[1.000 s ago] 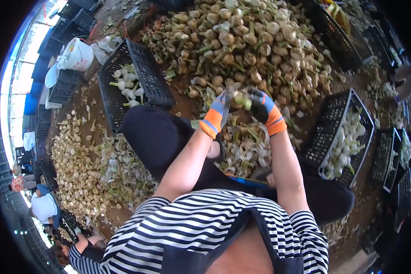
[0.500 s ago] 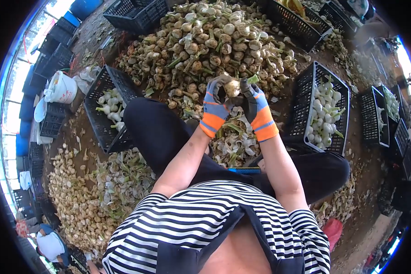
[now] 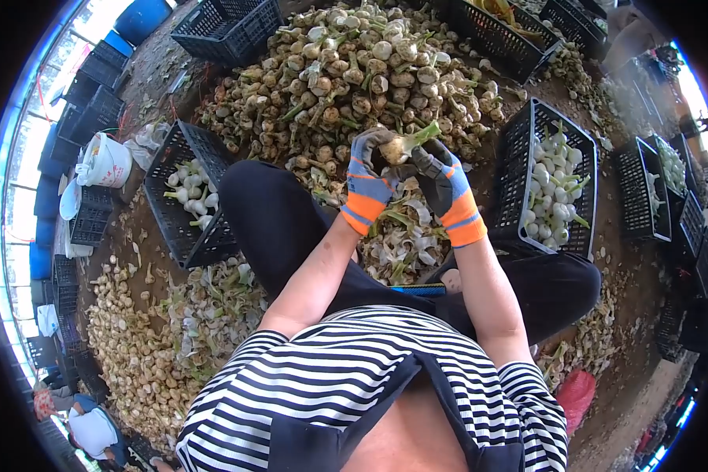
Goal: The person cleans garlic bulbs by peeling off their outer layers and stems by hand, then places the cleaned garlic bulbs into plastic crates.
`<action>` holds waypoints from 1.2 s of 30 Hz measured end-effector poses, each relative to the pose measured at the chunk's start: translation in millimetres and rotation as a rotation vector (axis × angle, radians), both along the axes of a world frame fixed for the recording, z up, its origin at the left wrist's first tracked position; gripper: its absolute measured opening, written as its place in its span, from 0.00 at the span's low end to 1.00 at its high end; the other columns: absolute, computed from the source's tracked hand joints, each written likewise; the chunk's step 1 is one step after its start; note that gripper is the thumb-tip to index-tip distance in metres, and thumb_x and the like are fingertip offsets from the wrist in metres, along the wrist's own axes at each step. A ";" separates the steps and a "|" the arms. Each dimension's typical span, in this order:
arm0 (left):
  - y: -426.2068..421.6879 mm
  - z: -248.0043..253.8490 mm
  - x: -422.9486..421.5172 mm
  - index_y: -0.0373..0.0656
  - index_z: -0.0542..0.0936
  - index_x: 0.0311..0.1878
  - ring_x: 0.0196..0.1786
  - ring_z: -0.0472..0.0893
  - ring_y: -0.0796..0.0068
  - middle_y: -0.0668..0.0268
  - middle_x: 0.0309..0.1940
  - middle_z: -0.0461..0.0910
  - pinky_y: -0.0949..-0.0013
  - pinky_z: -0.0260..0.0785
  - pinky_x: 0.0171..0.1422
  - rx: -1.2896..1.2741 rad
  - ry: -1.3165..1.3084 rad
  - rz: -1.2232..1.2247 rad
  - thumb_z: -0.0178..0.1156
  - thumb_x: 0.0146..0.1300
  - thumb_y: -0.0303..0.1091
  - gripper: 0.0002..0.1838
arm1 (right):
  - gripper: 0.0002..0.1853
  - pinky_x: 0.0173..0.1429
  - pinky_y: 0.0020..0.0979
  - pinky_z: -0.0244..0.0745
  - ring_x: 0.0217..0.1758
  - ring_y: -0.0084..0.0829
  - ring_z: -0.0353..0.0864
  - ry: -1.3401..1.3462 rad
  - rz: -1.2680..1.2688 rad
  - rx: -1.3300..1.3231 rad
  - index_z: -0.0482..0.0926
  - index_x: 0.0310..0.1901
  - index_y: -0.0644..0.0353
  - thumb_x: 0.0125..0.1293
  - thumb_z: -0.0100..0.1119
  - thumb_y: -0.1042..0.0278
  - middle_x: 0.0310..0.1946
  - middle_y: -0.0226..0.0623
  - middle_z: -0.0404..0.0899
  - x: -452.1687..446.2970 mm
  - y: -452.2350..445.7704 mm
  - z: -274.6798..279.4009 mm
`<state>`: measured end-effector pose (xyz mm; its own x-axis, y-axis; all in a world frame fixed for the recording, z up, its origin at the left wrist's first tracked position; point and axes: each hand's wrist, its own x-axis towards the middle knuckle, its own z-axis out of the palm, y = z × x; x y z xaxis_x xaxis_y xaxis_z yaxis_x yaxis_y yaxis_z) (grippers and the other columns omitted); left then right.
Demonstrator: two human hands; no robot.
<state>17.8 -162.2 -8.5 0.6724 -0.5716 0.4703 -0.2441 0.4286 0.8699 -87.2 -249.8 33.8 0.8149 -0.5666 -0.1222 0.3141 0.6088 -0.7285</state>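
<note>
A garlic bulb with a short green stem is held between my two gloved hands, in front of the big heap. My left hand, in a grey and orange glove, is closed around the bulb's left side. The stem points up and to the right, over the fingers of my right hand. Those fingers are bent and pressed against the bulb's right underside; their tips are partly hidden. Beneath my hands, between my legs, lies a pile of loose papery peelings.
Ahead is a large heap of unpeeled garlic. Black crates holding whiter bulbs stand at left and right. More garlic covers the ground at lower left. A white bucket stands farther left. Another person is at lower left.
The garlic bulb has turned, so its green stem shows more and points up to the right. My right hand has shifted slightly lower, with its fingers now under the stem.
</note>
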 end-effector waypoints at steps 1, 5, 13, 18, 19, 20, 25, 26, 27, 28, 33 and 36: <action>-1.3 2.7 0.0 0.41 0.68 0.48 0.49 0.72 0.66 0.61 0.44 0.70 0.64 0.65 0.57 0.044 -0.171 0.050 0.69 0.39 0.25 0.30 | 0.13 0.45 0.28 0.73 0.42 0.27 0.77 0.027 -0.007 0.008 0.75 0.45 0.64 0.57 0.58 0.77 0.41 0.36 0.78 0.2 0.5 2.4; 0.5 11.9 -5.7 0.41 0.71 0.44 0.49 0.71 0.62 0.60 0.44 0.70 0.64 0.63 0.56 0.110 -0.387 0.144 0.69 0.39 0.25 0.26 | 0.11 0.42 0.28 0.74 0.36 0.27 0.79 0.134 -0.056 0.023 0.76 0.42 0.65 0.56 0.59 0.78 0.36 0.35 0.80 -3.8 -5.7 -2.4; 2.6 32.4 -16.9 0.41 0.69 0.48 0.53 0.70 0.63 0.59 0.49 0.66 0.65 0.65 0.57 0.145 -0.554 0.146 0.70 0.42 0.23 0.28 | 0.13 0.44 0.33 0.76 0.39 0.31 0.79 0.002 -0.011 0.065 0.75 0.43 0.65 0.54 0.53 0.84 0.38 0.39 0.79 -18.1 -14.5 -21.4; 1.8 26.6 -28.5 0.43 0.70 0.47 0.56 0.68 0.58 0.55 0.52 0.64 0.63 0.65 0.58 0.147 -0.506 0.133 0.62 0.46 0.20 0.23 | 0.11 0.41 0.32 0.75 0.39 0.29 0.79 0.129 -0.055 0.037 0.75 0.44 0.62 0.57 0.57 0.76 0.37 0.36 0.79 -16.6 -10.6 -16.7; 1.7 25.4 -29.1 0.43 0.70 0.47 0.56 0.68 0.58 0.55 0.52 0.64 0.64 0.65 0.58 0.157 -0.519 0.134 0.62 0.46 0.20 0.22 | 0.12 0.40 0.31 0.75 0.38 0.29 0.79 0.144 -0.063 0.053 0.75 0.43 0.62 0.57 0.58 0.76 0.37 0.36 0.79 -17.2 -9.3 -15.5; 1.4 22.9 -28.7 0.43 0.70 0.46 0.55 0.68 0.58 0.56 0.52 0.64 0.64 0.65 0.58 0.167 -0.533 0.134 0.62 0.46 0.21 0.22 | 0.12 0.39 0.30 0.75 0.38 0.28 0.79 0.158 -0.071 0.070 0.76 0.43 0.62 0.57 0.58 0.76 0.36 0.36 0.79 -18.1 -8.4 -13.8; 0.9 15.7 -25.3 0.41 0.72 0.45 0.57 0.68 0.59 0.57 0.49 0.66 0.65 0.63 0.59 0.171 -0.317 0.051 0.64 0.47 0.23 0.19 | 0.11 0.39 0.26 0.74 0.36 0.24 0.77 0.119 -0.100 -0.017 0.77 0.41 0.64 0.54 0.59 0.80 0.36 0.33 0.79 -19.8 -14.1 -27.9; -0.9 13.6 -26.2 0.41 0.71 0.47 0.54 0.70 0.66 0.61 0.47 0.70 0.68 0.65 0.58 0.139 -0.242 0.082 0.64 0.50 0.23 0.20 | 0.11 0.40 0.25 0.73 0.36 0.23 0.77 0.149 -0.175 -0.273 0.77 0.41 0.64 0.54 0.59 0.80 0.35 0.32 0.79 -19.6 -17.4 -35.3; -0.3 12.9 -27.4 0.41 0.71 0.48 0.52 0.71 0.68 0.62 0.47 0.71 0.70 0.66 0.57 0.096 -0.011 -0.001 0.63 0.52 0.23 0.20 | 0.10 0.40 0.25 0.73 0.36 0.21 0.76 0.179 -0.247 -0.529 0.77 0.40 0.64 0.54 0.58 0.81 0.35 0.31 0.78 -20.1 -20.5 -42.7; 1.2 17.4 -29.2 0.41 0.71 0.49 0.51 0.72 0.71 0.63 0.47 0.72 0.71 0.67 0.56 0.051 0.218 -0.083 0.62 0.53 0.22 0.19 | 0.10 0.41 0.24 0.72 0.35 0.20 0.75 0.207 -0.319 -0.785 0.78 0.40 0.65 0.54 0.58 0.81 0.34 0.30 0.78 -20.6 -21.4 -43.9; 0.7 16.5 -24.5 0.41 0.69 0.53 0.47 0.75 0.78 0.66 0.47 0.74 0.73 0.69 0.54 0.011 0.672 -0.228 0.60 0.56 0.22 0.20 | 0.13 0.42 0.21 0.72 0.37 0.19 0.76 0.157 -0.253 -0.438 0.77 0.41 0.67 0.52 0.61 0.81 0.35 0.32 0.80 -23.2 -15.3 -37.7; -5.3 9.7 -30.4 0.39 0.68 0.53 0.47 0.74 0.77 0.66 0.47 0.74 0.73 0.70 0.53 0.037 0.248 -0.121 0.61 0.56 0.23 0.21 | 0.14 0.39 0.24 0.75 0.34 0.24 0.79 0.156 -0.219 -0.084 0.77 0.43 0.68 0.53 0.60 0.82 0.36 0.36 0.81 -18.2 -15.6 -41.0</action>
<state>-12.6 -167.5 1.1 0.6899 -0.6687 0.2772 0.0292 0.4084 0.9124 -105.4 -265.4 -7.2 0.6468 -0.7406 -0.1820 0.3117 0.4745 -0.8232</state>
